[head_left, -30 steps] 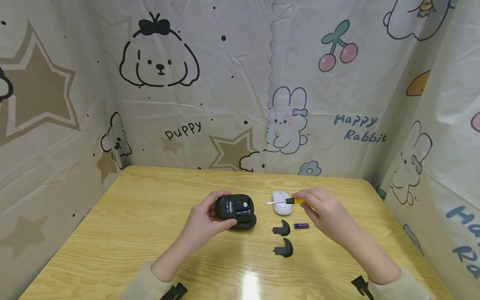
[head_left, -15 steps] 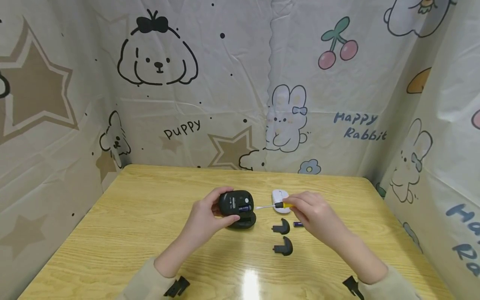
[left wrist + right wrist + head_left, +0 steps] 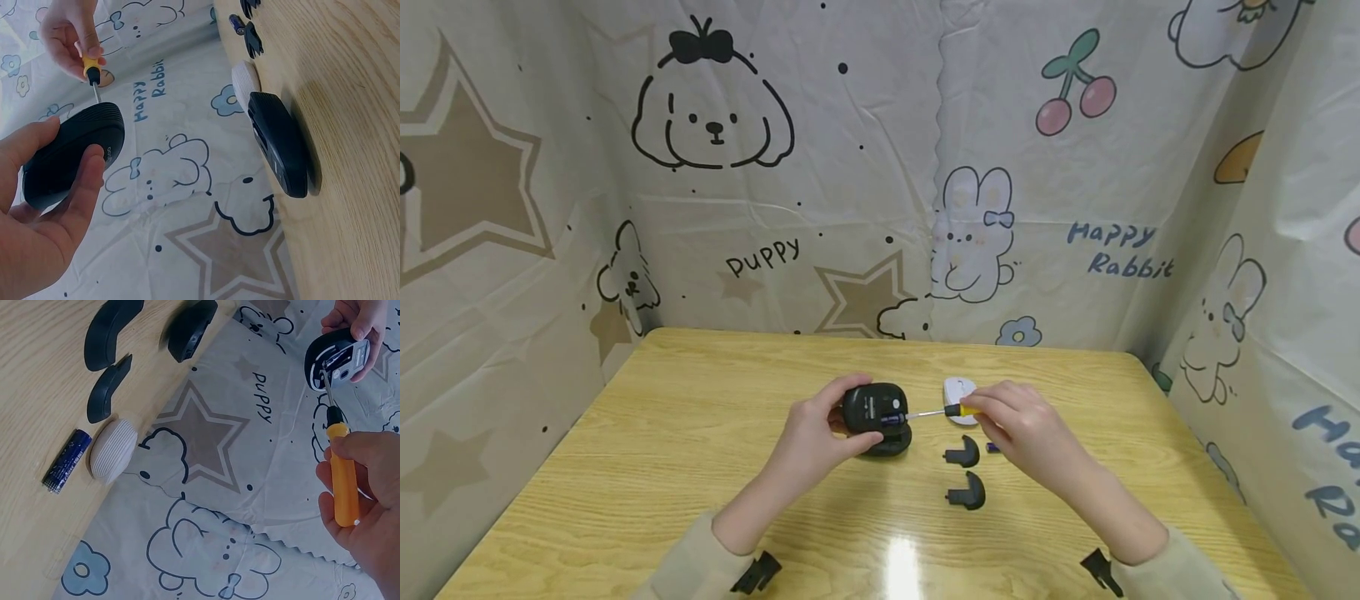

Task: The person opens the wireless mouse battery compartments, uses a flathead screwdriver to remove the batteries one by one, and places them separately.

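Pinched between thumb and fingers, the yellow screwdriver sits in the right hand, while the left hand grips the black mouse, raised left of the white mouse. I'd worry that prying at a slant could skid the blade off the installed battery, or flick it out if the left hold slackens. I can't tell whether the blade touches; from the head, the right hand partly covers the loose battery, right of the white mouse.

This is a makeshift booth: printed cloth surrounds a wood-grain table.
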The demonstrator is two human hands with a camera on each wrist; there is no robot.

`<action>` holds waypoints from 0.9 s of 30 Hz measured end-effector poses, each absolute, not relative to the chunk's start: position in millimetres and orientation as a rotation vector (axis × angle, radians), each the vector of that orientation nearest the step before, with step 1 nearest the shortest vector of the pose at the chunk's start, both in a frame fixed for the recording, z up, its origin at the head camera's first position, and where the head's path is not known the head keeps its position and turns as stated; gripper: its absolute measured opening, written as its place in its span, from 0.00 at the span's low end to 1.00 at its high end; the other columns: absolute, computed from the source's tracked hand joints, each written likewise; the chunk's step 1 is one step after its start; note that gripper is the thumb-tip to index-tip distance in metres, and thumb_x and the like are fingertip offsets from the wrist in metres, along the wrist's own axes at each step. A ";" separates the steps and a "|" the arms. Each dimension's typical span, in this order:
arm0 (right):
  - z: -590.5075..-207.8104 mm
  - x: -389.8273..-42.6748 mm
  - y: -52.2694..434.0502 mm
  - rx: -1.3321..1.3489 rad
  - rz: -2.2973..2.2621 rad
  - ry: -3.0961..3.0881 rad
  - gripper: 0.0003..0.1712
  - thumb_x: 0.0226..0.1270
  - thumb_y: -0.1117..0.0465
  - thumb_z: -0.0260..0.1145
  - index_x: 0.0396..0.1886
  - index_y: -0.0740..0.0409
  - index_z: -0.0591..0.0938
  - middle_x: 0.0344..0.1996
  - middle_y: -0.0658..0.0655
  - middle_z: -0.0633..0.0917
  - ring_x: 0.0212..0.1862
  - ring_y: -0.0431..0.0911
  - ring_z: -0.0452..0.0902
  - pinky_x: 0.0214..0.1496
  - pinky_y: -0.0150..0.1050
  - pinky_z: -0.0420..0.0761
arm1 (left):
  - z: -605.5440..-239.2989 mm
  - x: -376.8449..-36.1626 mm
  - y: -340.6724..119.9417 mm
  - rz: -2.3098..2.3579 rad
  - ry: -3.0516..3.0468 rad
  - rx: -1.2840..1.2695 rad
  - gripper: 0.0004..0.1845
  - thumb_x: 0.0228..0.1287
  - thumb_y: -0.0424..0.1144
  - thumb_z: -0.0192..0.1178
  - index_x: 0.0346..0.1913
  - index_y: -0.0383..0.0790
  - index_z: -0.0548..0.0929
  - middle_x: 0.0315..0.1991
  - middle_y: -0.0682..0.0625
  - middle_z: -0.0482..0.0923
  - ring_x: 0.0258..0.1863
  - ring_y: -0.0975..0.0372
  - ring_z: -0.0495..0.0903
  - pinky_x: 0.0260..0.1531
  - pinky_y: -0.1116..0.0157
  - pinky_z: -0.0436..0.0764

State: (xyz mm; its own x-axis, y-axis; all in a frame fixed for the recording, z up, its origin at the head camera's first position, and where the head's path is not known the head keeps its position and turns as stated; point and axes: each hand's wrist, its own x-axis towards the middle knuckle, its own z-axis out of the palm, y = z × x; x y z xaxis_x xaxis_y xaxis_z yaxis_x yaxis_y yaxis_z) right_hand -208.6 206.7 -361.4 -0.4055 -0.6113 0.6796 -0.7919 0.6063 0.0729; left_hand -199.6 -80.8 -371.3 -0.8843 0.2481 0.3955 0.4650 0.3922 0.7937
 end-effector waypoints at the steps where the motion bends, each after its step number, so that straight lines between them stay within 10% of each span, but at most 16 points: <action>1: -361.1 -208.7 206.6 1.103 0.342 -2.151 0.18 0.47 0.73 0.70 0.41 0.59 0.85 0.36 0.53 0.86 0.38 0.46 0.81 0.39 0.43 0.81 | -371.4 -199.5 -80.8 -1.487 -2.439 -0.636 0.35 0.44 0.34 0.75 0.58 0.49 0.74 0.49 0.45 0.80 0.33 0.63 0.83 0.33 0.63 0.85; 13: -357.2 -205.5 203.0 1.134 0.336 -2.178 0.09 0.65 0.61 0.63 0.41 0.58 0.85 0.37 0.52 0.85 0.40 0.45 0.80 0.43 0.43 0.82 | -371.1 -198.5 -78.9 -1.410 -2.435 -0.656 0.36 0.42 0.34 0.76 0.58 0.50 0.75 0.47 0.44 0.81 0.30 0.65 0.82 0.30 0.67 0.84; 20: -356.7 -205.3 199.4 1.158 0.352 -2.143 0.23 0.75 0.51 0.46 0.40 0.59 0.85 0.37 0.53 0.85 0.39 0.46 0.79 0.41 0.41 0.82 | -373.1 -199.7 -78.2 -1.398 -2.423 -0.672 0.35 0.41 0.33 0.76 0.57 0.50 0.75 0.47 0.44 0.81 0.29 0.66 0.81 0.29 0.68 0.84; 27: -362.0 -209.7 201.5 1.158 0.427 -2.120 0.15 0.72 0.57 0.55 0.41 0.59 0.85 0.37 0.52 0.85 0.39 0.45 0.79 0.40 0.37 0.82 | -374.2 -200.3 -81.6 -1.522 -2.390 -0.651 0.34 0.43 0.34 0.76 0.57 0.51 0.76 0.48 0.47 0.81 0.31 0.66 0.82 0.31 0.67 0.84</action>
